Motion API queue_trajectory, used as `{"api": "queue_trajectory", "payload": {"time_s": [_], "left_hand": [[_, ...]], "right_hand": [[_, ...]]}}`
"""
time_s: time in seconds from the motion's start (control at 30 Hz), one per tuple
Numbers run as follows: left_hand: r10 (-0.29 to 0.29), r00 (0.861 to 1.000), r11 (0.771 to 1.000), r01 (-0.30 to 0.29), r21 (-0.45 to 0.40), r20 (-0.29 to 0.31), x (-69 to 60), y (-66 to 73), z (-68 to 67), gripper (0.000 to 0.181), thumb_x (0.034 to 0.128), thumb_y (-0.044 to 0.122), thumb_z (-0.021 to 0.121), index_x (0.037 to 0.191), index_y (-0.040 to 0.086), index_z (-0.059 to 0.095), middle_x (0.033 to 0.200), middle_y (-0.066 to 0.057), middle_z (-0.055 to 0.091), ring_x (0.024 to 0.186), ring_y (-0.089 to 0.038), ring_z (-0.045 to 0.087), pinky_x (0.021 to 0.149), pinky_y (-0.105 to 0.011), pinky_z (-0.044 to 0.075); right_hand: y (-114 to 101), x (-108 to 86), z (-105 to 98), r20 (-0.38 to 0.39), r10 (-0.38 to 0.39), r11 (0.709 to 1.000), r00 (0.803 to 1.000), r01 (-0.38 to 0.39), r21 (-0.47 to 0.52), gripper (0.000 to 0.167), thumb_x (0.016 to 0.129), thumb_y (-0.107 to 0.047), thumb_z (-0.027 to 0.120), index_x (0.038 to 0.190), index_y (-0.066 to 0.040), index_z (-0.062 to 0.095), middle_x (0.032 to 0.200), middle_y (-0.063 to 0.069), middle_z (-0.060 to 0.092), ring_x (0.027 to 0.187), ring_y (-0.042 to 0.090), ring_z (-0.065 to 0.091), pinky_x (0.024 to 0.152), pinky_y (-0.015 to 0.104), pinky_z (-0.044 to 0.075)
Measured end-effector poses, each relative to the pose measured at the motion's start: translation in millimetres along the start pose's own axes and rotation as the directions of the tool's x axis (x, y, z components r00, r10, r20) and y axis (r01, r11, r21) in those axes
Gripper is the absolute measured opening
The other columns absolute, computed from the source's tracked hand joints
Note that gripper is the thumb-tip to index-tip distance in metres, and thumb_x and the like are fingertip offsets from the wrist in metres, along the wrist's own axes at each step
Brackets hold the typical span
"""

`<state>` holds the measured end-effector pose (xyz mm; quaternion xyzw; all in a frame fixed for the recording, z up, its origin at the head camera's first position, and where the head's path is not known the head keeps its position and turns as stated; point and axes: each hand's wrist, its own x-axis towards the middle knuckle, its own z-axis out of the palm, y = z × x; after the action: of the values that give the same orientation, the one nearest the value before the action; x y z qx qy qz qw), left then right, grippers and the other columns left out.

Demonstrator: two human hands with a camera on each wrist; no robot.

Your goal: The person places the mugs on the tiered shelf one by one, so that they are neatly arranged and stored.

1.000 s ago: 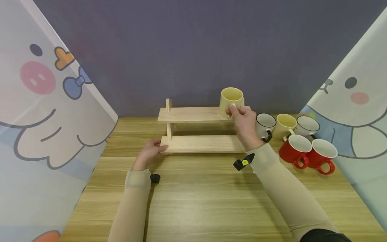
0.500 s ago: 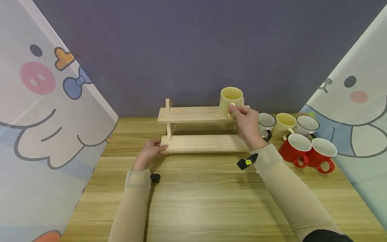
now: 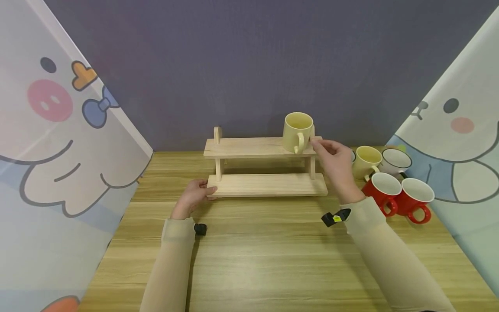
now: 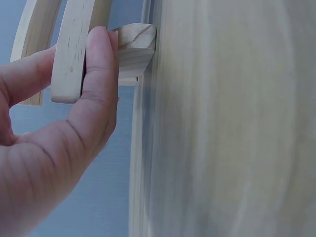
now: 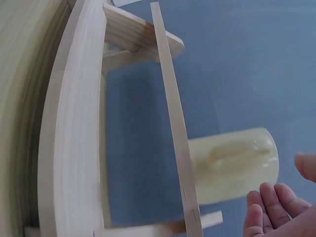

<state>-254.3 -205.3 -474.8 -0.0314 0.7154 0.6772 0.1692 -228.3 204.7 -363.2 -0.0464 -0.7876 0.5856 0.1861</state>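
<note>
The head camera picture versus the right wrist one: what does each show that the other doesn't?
Only the head view: the left hand holding the wooden rack by its lower shelf, two red mugs, a second yellow mug and black-rimmed white mugs.

Only the right wrist view: the fingertips of the right hand side by side.

Both: the right hand, the rack, and the yellow mug standing on its upper shelf.

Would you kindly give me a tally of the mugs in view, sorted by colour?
Yellow mugs: 2
Red mugs: 2
White mugs with dark rims: 2, one of them mostly hidden behind the right hand
Total: 6
</note>
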Motion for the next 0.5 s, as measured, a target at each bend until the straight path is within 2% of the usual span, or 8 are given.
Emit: {"api": "queue_trajectory", "payload": {"time_s": [0.1, 0.17, 0.5], "left_hand": [[0.000, 1.000, 1.000, 0.000, -0.001, 0.004, 0.1, 0.5, 0.1, 0.059, 0.1031, 0.001, 0.060, 0.148, -0.020, 0.027, 0.136, -0.034, 0.045, 0.116, -0.037, 0.056, 0.095, -0.045, 0.057], [0.000, 1.000, 1.000, 0.000, -0.005, 0.006, 0.2, 0.3, -0.2, 0.059, 0.1031, 0.001, 0.059, 0.147, -0.021, 0.027, 0.135, -0.034, 0.046, 0.115, -0.037, 0.056, 0.095, -0.045, 0.057], [0.003, 1.000, 1.000, -0.003, -0.020, 0.013, -0.6, 0.1, -0.2, 0.056, 0.1034, 0.000, 0.059, 0.146, -0.020, 0.028, 0.131, -0.032, 0.047, 0.112, -0.035, 0.057, 0.094, -0.043, 0.058]], "right_hand": [[2.9, -3.9, -12.2, -0.011, -0.021, 0.999, 1.000, 0.020, -0.041, 0.047, 0.097, -0.044, 0.071, 0.121, -0.003, 0.073, 0.111, 0.008, 0.069, 0.098, 0.016, 0.060, 0.073, 0.022, 0.051], [4.8, -6.8, -21.1, -0.011, -0.023, 0.997, 1.000, 0.023, -0.071, 0.047, 0.097, -0.043, 0.070, 0.123, -0.004, 0.072, 0.113, 0.006, 0.069, 0.098, 0.015, 0.059, 0.072, 0.020, 0.050], [21.0, -22.1, -68.9, -0.079, -0.025, 0.991, 0.997, 0.014, -0.135, 0.044, 0.099, -0.036, 0.069, 0.128, -0.003, 0.069, 0.116, 0.001, 0.068, 0.102, 0.011, 0.060, 0.082, 0.015, 0.051]]}}
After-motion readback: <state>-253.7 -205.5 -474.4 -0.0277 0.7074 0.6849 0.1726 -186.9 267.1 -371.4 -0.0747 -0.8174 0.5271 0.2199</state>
